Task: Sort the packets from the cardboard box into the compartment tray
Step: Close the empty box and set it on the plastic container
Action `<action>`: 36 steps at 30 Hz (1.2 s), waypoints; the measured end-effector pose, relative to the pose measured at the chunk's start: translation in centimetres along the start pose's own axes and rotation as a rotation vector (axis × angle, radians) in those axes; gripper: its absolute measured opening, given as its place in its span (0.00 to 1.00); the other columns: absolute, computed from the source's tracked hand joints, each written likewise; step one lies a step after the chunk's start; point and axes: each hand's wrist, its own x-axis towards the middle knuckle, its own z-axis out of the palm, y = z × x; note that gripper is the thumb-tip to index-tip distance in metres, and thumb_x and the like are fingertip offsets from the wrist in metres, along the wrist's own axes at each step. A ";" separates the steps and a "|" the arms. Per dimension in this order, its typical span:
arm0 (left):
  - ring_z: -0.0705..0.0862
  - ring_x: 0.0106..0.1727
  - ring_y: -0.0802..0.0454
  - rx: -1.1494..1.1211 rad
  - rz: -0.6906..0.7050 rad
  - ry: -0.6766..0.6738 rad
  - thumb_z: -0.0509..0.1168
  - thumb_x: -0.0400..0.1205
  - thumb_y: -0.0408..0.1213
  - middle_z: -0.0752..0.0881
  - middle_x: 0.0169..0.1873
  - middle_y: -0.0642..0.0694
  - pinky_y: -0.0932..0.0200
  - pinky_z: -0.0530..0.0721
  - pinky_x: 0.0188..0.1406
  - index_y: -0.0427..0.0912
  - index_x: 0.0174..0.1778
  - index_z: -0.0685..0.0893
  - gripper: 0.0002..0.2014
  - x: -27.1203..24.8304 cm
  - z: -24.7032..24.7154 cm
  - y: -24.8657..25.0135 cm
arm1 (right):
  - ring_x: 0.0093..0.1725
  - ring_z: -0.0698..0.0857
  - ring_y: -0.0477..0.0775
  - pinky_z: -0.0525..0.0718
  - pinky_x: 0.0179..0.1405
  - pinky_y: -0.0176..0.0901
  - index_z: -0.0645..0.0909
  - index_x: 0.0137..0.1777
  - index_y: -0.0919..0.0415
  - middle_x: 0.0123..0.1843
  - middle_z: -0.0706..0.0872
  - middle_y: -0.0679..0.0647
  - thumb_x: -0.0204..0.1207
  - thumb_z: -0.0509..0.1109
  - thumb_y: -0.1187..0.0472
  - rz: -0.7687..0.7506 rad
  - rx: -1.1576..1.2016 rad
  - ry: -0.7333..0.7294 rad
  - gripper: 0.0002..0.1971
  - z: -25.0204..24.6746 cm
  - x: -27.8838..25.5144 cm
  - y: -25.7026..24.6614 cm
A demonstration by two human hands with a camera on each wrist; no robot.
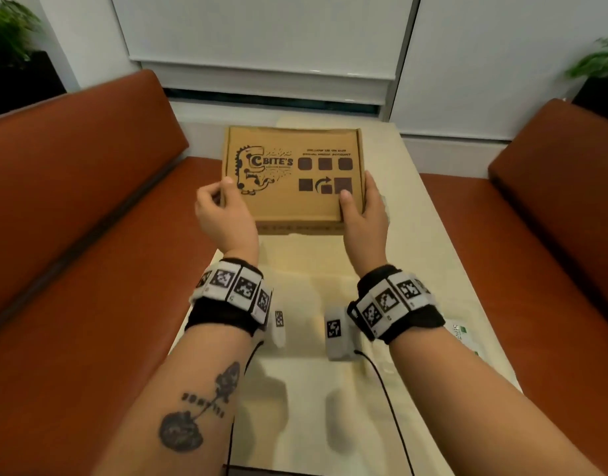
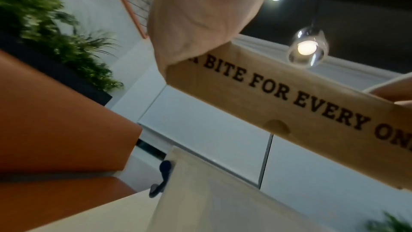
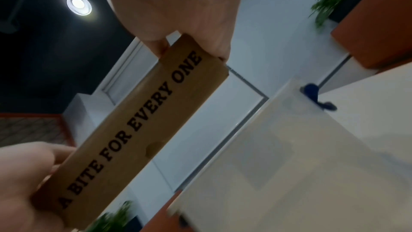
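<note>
Right hand (image 1: 362, 209): grasping the near right corner of the cardboard box (image 1: 292, 173), thumb flat on the lid, fingers wrapped around the right edge. In the right wrist view the same hand (image 3: 178, 11) pinches the end of the front wall of the box (image 3: 142, 130).

Left hand (image 1: 223, 214): at the near left corner of the box, fingers curled, thumb tip touching the left edge. In the left wrist view this hand (image 2: 196, 15) lies against the corner of the box (image 2: 289, 112); it holds that corner.

Cardboard box: flat, brown, lid closed. Held between both hands, front edge raised clear of the surface (image 1: 416, 242). Lid printed with a cartoon figure, "CBITE'S", and a group of dark squares. Front wall printed "A BITE FOR EVERY ONE", with a half-round thumb notch in its lower edge. Packets inside cannot be seen.

Wrists: each carries a black band with white blocks bearing black-and-white square markers; a thin black cable runs down from each. Left forearm bears a dark tattoo.

Surface: pale cream, long and narrow, running away from the person. Below the forearms lies a pale moulded shape with shallow hollows (image 1: 295, 389), blurred; whether it is the compartment tray cannot be told. A white and green packet (image 1: 466, 338) lies at the right edge, beside the right wrist.

Surroundings: brown upholstered benches (image 1: 72, 201) on both sides, white roller blinds (image 1: 261, 32) beyond, green plants (image 1: 7, 32) in both far corners.
</note>
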 end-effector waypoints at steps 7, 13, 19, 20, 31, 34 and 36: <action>0.79 0.57 0.49 0.319 0.084 -0.395 0.53 0.88 0.39 0.82 0.59 0.43 0.58 0.76 0.51 0.39 0.65 0.78 0.15 2.5 4.9 -2.0 | 0.76 0.68 0.55 0.67 0.77 0.54 0.58 0.82 0.60 0.78 0.69 0.55 0.84 0.57 0.57 0.103 -0.168 -0.020 0.27 -0.8 6.8 3.2; 0.79 0.65 0.40 0.643 0.218 -0.542 0.50 0.89 0.37 0.80 0.65 0.38 0.47 0.78 0.62 0.43 0.79 0.67 0.21 2.8 6.3 -5.0 | 0.69 0.75 0.57 0.72 0.67 0.44 0.60 0.82 0.56 0.72 0.76 0.57 0.83 0.55 0.64 0.122 -0.311 -0.093 0.26 -0.2 7.4 6.6; 0.72 0.65 0.39 1.087 0.393 -0.509 0.48 0.88 0.46 0.84 0.59 0.37 0.44 0.67 0.70 0.46 0.76 0.72 0.22 2.7 6.4 -7.0 | 0.67 0.74 0.65 0.72 0.70 0.57 0.70 0.77 0.54 0.68 0.77 0.62 0.83 0.51 0.58 0.198 -0.610 -0.150 0.23 0.9 8.0 7.7; 0.72 0.65 0.39 1.104 0.396 -0.509 0.47 0.87 0.46 0.84 0.59 0.38 0.43 0.66 0.70 0.46 0.76 0.73 0.22 2.7 6.4 -7.3 | 0.66 0.74 0.65 0.72 0.70 0.57 0.72 0.75 0.54 0.67 0.78 0.63 0.83 0.50 0.58 0.194 -0.667 -0.162 0.22 1.1 8.0 7.7; 0.66 0.69 0.39 1.274 0.352 -0.643 0.53 0.83 0.46 0.82 0.59 0.39 0.40 0.65 0.71 0.44 0.60 0.83 0.18 2.9 7.2 -6.7 | 0.67 0.76 0.63 0.74 0.64 0.50 0.73 0.69 0.64 0.68 0.78 0.64 0.82 0.53 0.60 0.263 -1.047 -0.456 0.18 1.7 8.6 7.5; 0.66 0.67 0.39 1.277 0.362 -0.679 0.53 0.83 0.46 0.82 0.59 0.39 0.44 0.67 0.69 0.45 0.63 0.82 0.18 3.2 7.4 -6.5 | 0.66 0.77 0.63 0.74 0.63 0.50 0.75 0.67 0.65 0.66 0.80 0.63 0.82 0.53 0.59 0.249 -1.077 -0.477 0.18 1.8 8.5 7.5; 0.66 0.65 0.40 1.273 0.367 -0.689 0.53 0.83 0.45 0.82 0.57 0.40 0.46 0.68 0.66 0.46 0.65 0.81 0.19 3.3 7.5 -6.4 | 0.64 0.79 0.62 0.75 0.61 0.50 0.76 0.64 0.65 0.64 0.82 0.62 0.82 0.53 0.59 0.219 -1.102 -0.492 0.17 1.8 8.5 7.5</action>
